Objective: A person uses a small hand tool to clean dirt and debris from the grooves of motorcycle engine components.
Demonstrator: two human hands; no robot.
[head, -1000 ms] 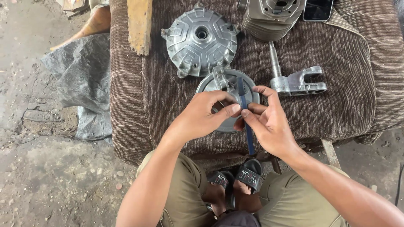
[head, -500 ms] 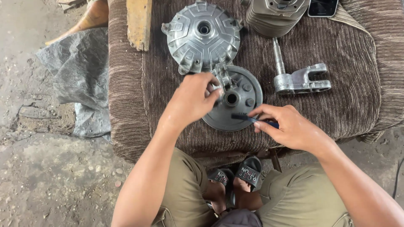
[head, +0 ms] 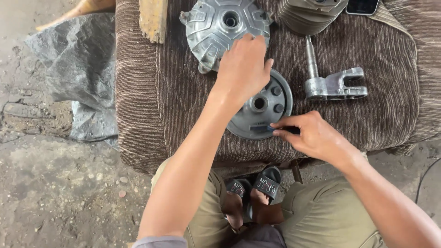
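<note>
Sitting at the near edge of a bench (head: 151,115) draped in brown ribbed cloth, the person pinches a small dark tool (head: 275,130) in the right hand (head: 312,135), grip narrow, its tip touching a round grey metal plate (head: 271,110) with holes. The left hand (head: 242,69) rests over the plate's far side, fingers curled; I cannot tell what they hold. Beyond lie a ribbed cast hub (head: 216,30), a forked metal bracket (head: 333,85), a finned cylinder (head: 310,14) and a wooden block (head: 153,18) at the far edge.
</note>
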